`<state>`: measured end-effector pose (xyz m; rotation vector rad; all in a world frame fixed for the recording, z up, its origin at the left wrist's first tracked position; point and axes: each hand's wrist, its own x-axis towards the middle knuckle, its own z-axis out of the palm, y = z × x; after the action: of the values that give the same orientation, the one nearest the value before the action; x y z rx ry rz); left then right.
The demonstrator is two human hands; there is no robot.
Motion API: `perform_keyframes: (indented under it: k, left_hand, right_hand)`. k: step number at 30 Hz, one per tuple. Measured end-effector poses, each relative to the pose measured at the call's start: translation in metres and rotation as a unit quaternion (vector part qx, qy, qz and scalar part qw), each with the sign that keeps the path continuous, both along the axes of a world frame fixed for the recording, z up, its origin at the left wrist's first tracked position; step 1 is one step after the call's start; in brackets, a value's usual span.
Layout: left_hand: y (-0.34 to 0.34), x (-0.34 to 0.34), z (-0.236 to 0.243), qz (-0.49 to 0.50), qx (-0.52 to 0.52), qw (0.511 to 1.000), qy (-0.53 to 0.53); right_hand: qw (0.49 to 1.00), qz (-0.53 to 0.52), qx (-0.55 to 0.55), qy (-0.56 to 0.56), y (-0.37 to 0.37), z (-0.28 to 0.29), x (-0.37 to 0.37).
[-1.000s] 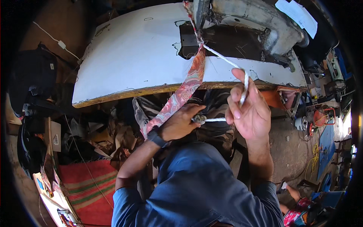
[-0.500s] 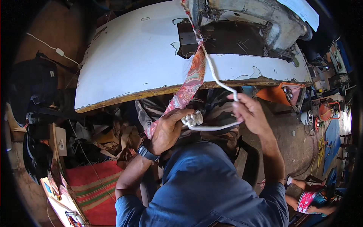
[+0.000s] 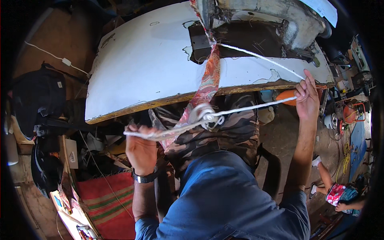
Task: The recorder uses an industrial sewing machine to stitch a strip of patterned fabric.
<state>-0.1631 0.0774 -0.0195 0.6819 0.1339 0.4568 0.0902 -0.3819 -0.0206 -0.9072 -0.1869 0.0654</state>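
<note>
A white cord (image 3: 260,107) is stretched between my two hands above my lap, with a loose, partly blurred tangle (image 3: 207,116) at its middle. My right hand (image 3: 309,98) grips the cord beyond the table's right front, and another length of it runs up to the sewing machine (image 3: 276,16). My left hand (image 3: 143,150), its fingers smeared a little, is closed on the cord's other side. A red patterned fabric strip (image 3: 209,80) hangs from the machine over the table edge, passing behind the tangle onto my camouflage trousers.
The white worn table (image 3: 148,60) has a chipped wooden front edge. To the left are a black backpack (image 3: 40,96) and a red striped cloth (image 3: 106,204). Another person's legs (image 3: 325,176) show at the lower right, near a yellow cable (image 3: 346,154).
My right hand has moved right and slightly up, drawing the cord straight. My left hand has moved left and let the fabric strip go; the bundled cord has come partly loose between them.
</note>
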Motion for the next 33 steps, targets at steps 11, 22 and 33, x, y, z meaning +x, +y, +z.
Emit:
perform_keyframes:
  k: [11,22,33]
  left_hand:
    - [-0.022,-0.002,-0.016,-0.231,0.249,0.922,0.183]
    - [-0.023,0.076,-0.021,-0.054,0.705,0.667,0.235]
    - [-0.119,0.045,0.032,-0.227,0.292,0.916,0.158]
  right_hand:
    - [0.996,0.063,0.055,0.006,0.01,0.021,0.009]
    - [0.964,0.133,-0.147,0.18,0.06,0.043,-0.117]
    - [0.81,0.356,-0.366,-0.288,0.109,0.076,-0.189]
